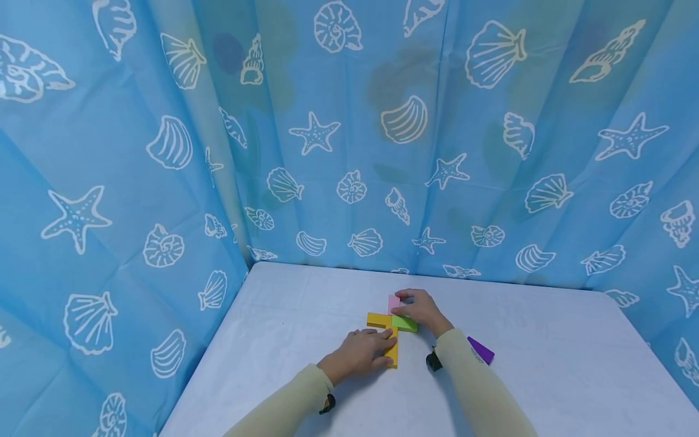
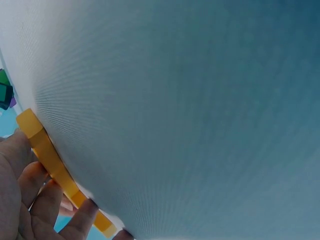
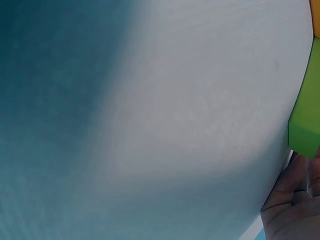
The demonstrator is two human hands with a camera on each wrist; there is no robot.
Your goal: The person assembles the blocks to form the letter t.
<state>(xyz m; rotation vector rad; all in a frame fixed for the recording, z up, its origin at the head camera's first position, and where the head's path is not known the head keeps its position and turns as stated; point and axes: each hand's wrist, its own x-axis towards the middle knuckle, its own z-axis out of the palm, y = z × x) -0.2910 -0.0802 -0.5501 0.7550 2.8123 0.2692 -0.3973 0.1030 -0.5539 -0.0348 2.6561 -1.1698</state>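
**Pinching the pink block [image 1: 393, 303] w/ your R hand [image 1: 420, 308]**

Your R hand has its thumb at the pink block's near end, abt. 6 o'clock on it, & a finger by its far R corner, abt. 1 o'clock. It looks like a light pinch. Your L hand [image 1: 357, 353] has its fingers spread apart, tips resting on the long yellow block [image 1: 394, 351].

The green block [image 1: 405, 324] sits under your R hand. From it, the pink block is at 11 o'clock, the short yellow block [image 1: 377, 319] at 9, & the long yellow block at 7. They all lie flat, close together, on the white table [image 1: 284, 340]. The purple block [image 1: 482, 351] lies apart, at 4 o'clock from your R hand; your sleeve [image 1: 464, 358] may hide a bit of it.

The blocks look hard & stiff, prob. light, & not easy to break. Can't tell if they're wood or plastic. Smooth sides may slide on the cloth-like top, so a small bump could push one off line. Best hold: thumb & finger on two flat sides facing each other, nr. the middle. W/ the purple block, watch its slanted side, bec. a pinch there could slip.
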